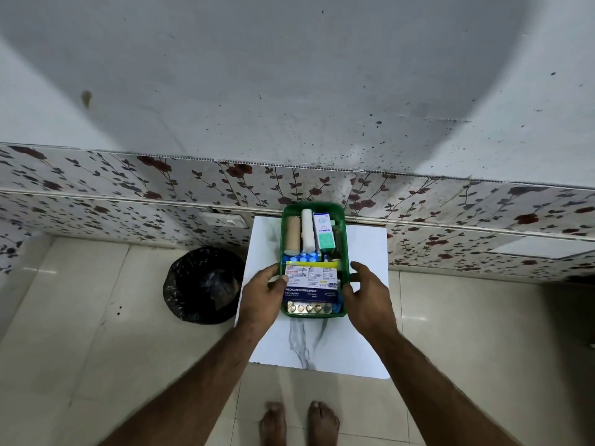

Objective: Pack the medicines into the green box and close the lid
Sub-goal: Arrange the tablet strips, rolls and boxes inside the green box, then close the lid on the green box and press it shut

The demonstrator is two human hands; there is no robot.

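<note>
The green box (344,239) stands open on a white marble-look table (363,317), with no lid in view. Inside lie a tan bandage roll (292,235), a white gauze roll (306,230), a teal and white carton (324,233), blue strips (304,257), a white and orange medicine carton (310,275), a blue medicated dressings pack (309,294) and a gold blister strip (309,308). My left hand (262,296) lies against the box's left side, thumb on the white carton. My right hand (367,294) touches the right wall with fingers spread.
A bin lined with a black bag (204,284) stands on the tiled floor left of the table. A flower-patterned wall panel (161,188) with a white switch plate (225,220) runs behind. My bare feet (299,423) are below the table's near edge.
</note>
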